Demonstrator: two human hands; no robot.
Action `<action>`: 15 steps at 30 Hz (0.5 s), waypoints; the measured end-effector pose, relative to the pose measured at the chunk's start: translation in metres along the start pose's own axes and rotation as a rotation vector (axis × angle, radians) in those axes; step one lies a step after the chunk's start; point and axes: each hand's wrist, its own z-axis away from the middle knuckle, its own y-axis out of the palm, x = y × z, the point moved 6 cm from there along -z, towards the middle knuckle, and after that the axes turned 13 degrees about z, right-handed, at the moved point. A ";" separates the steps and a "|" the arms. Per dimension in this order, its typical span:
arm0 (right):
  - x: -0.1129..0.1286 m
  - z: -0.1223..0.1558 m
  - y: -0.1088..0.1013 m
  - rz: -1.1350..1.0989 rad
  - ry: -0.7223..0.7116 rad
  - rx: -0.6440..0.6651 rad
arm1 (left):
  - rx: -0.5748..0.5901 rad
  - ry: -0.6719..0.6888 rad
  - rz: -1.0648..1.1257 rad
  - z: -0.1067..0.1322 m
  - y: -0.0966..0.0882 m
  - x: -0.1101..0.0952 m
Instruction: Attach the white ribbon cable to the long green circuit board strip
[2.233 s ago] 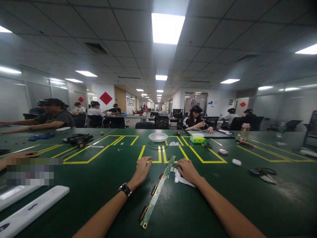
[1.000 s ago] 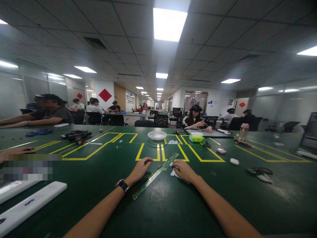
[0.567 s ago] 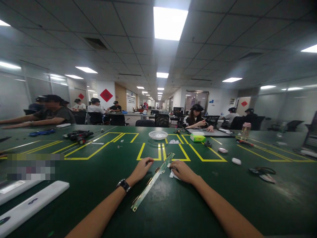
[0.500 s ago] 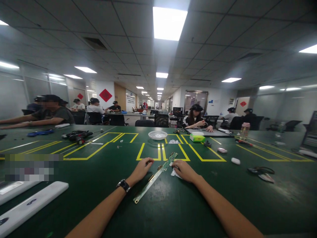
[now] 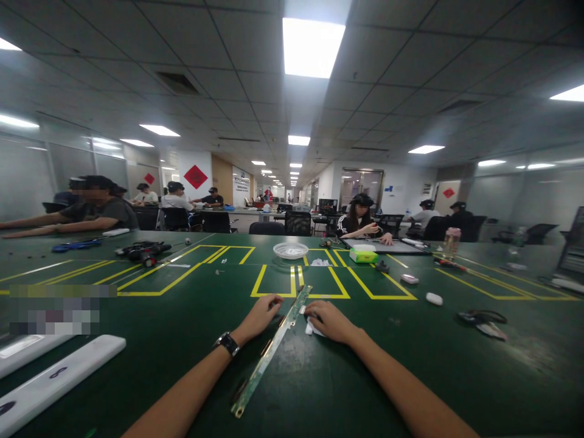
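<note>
A long, narrow green circuit board (image 5: 274,348) lies at a slant on the green table between my hands, its near end low and to the left. My left hand (image 5: 261,315), with a dark watch at the wrist, rests just left of the board's upper half. Its fingers are loosely bent and nothing shows in them. On the other side, my right hand (image 5: 332,321) has its fingers closed on a crumpled white tissue (image 5: 314,329) at the board's right edge. Its fingertips are partly hidden, so I cannot tell whether they touch the board.
Ahead stands a clear round dish (image 5: 291,250). A green tissue pack (image 5: 364,254) and small white cases (image 5: 434,298) lie to the right. Long white bars (image 5: 68,374) lie at the near left, dark tools (image 5: 143,250) farther off. A person (image 5: 360,219) sits across the table.
The board has slid toward me and to the left, and now lies steeper. My right hand has shifted left with the tissue. My left hand has barely moved.
</note>
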 end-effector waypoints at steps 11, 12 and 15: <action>-0.002 0.005 0.001 -0.011 0.070 -0.016 | 0.003 0.034 -0.002 0.000 0.003 0.003; 0.010 0.002 0.001 -0.030 0.031 -0.014 | 0.001 0.037 0.000 0.000 0.003 0.003; 0.033 -0.003 0.002 -0.061 -0.063 0.007 | -0.002 0.042 0.004 0.001 0.002 0.004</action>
